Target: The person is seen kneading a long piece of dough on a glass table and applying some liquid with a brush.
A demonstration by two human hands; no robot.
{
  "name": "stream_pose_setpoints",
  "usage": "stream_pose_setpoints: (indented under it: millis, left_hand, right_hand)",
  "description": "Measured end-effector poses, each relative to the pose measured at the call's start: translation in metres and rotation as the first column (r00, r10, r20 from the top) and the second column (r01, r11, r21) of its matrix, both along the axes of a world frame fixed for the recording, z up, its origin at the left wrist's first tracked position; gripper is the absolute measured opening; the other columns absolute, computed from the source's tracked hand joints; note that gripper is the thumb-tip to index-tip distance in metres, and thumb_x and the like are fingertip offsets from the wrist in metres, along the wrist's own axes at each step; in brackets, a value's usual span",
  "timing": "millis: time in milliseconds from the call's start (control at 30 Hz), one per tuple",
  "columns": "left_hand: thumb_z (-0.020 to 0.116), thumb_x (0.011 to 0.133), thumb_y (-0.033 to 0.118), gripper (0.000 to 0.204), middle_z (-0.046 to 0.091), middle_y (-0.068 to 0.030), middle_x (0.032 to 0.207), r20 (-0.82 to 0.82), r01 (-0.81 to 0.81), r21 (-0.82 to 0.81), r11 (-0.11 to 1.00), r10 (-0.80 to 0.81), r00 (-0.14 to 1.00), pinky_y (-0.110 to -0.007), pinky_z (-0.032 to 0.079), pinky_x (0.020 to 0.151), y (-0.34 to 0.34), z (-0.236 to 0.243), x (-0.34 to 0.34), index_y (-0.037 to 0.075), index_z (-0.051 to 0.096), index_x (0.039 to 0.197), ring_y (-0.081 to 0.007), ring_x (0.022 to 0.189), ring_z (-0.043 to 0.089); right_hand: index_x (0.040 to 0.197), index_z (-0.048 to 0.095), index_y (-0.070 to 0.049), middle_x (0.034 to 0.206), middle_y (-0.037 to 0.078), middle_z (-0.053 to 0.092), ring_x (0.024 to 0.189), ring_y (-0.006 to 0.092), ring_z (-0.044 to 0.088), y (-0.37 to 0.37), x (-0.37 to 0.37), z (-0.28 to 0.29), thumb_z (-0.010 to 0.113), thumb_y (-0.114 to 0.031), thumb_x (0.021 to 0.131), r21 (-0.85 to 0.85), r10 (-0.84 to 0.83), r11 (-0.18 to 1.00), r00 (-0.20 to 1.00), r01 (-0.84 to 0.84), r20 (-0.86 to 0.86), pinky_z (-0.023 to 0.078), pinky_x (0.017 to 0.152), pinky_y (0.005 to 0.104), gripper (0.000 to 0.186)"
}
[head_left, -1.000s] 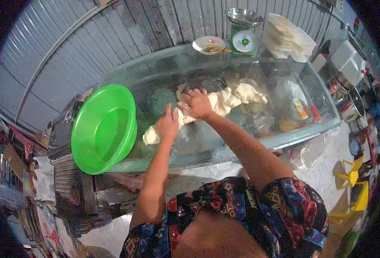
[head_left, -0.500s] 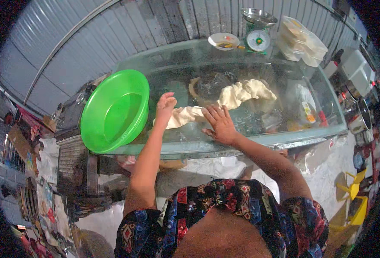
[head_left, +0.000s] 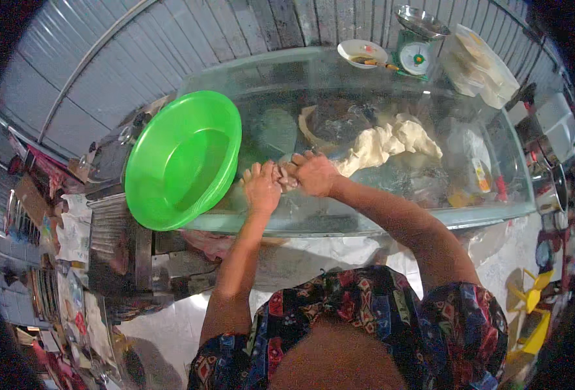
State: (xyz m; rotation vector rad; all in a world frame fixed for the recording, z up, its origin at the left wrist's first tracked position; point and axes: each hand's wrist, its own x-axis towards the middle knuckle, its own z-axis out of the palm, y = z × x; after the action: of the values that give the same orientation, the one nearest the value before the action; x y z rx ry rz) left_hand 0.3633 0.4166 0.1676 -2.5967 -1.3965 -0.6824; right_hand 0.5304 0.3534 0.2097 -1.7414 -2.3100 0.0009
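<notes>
On the glass-topped table lies a long, lumpy strip of cream dough, whose right part trails off in thick folds. My left hand grips the left end of the dough, fingers curled over it, just right of a large green plastic basin. Close beside it, my right hand also has its fingers bent round the dough, hiding much of that end. The two hands are nearly touching.
Along the back stand a white bowl with a long utensil, a dial scale with a steel pan, and stacked translucent containers. Yellow plastic chairs sit at lower right, with pots beside the table's right end.
My hands have come closer together at the dough's left end. The right one has moved up and left from half a second ago, and its fingers have curled. The view has shifted slightly.
</notes>
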Motion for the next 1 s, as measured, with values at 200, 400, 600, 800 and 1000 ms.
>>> stream_pose_setpoints:
  millis: [200, 400, 600, 800, 1000]
  left_hand:
    - [0.056, 0.086, 0.023, 0.023, 0.062, -0.0153, 0.095, 0.01, 0.036, -0.042, 0.998, -0.036, 0.999, -0.047, 0.048, 0.074, 0.02, 0.003, 0.006, 0.01, 0.062, 0.103, -0.0364, 0.087, 0.06]
    - [0.047, 0.093, 0.034, 0.028, 0.065, -0.015, 0.078, 0.047, 0.001, -0.041, 0.999, 0.001, 0.999, -0.052, 0.048, 0.06, 0.037, 0.001, 0.008, 0.01, 0.06, 0.089, -0.0382, 0.069, 0.063]
    - [0.046, 0.094, 0.036, 0.029, 0.066, -0.0176, 0.077, 0.184, -0.1, -0.143, 0.985, 0.126, 0.975, -0.053, 0.048, 0.059, 0.032, 0.004, 0.019, 0.011, 0.06, 0.093, -0.0407, 0.066, 0.064]
    - [0.048, 0.093, 0.034, 0.026, 0.068, -0.0193, 0.078, 0.103, -0.153, -0.115, 0.982, 0.165, 0.981, -0.054, 0.049, 0.061, 0.036, -0.002, 0.019, 0.011, 0.055, 0.103, -0.0409, 0.069, 0.065]
    - [0.045, 0.095, 0.034, 0.026, 0.068, -0.0169, 0.079, 0.162, -0.186, -0.148, 0.971, 0.209, 0.964, -0.053, 0.049, 0.064, 0.029, 0.0, 0.023, 0.01, 0.053, 0.102, -0.0422, 0.073, 0.065]
  right_hand:
    - [0.09, 0.07, -0.009, 0.091, 0.017, 0.069, 0.085, 0.0355, 0.066, 0.038, 0.004, -0.017, 0.043, -0.05, 0.093, 0.005, -0.08, 0.997, 0.995, 0.08, -0.067, 0.053, 0.073, 0.0452, 0.049]
    - [0.077, 0.071, -0.007, 0.084, 0.019, 0.069, 0.083, 0.0358, 0.067, 0.08, 0.011, -0.013, 0.041, -0.049, 0.094, -0.093, -0.173, 0.982, 0.978, 0.163, -0.12, 0.053, 0.074, 0.0459, 0.054]
    - [0.092, 0.068, -0.009, 0.075, 0.016, 0.068, 0.074, 0.0357, 0.067, 0.094, 0.023, -0.017, 0.048, -0.045, 0.091, -0.004, -0.205, 0.979, 0.973, 0.206, -0.106, 0.052, 0.065, 0.0462, 0.041]
    - [0.107, 0.062, -0.011, 0.105, 0.013, 0.064, 0.103, 0.029, 0.059, 0.069, 0.007, -0.015, 0.053, -0.049, 0.087, 0.244, -0.269, 0.92, 0.947, 0.308, -0.177, 0.041, 0.092, 0.0524, 0.044]
    - [0.132, 0.05, -0.005, 0.125, 0.018, 0.054, 0.117, 0.0347, 0.049, -0.007, -0.001, -0.012, 0.046, -0.058, 0.089, 0.097, -0.12, 0.987, 0.989, 0.128, -0.09, 0.028, 0.105, 0.0551, 0.069]
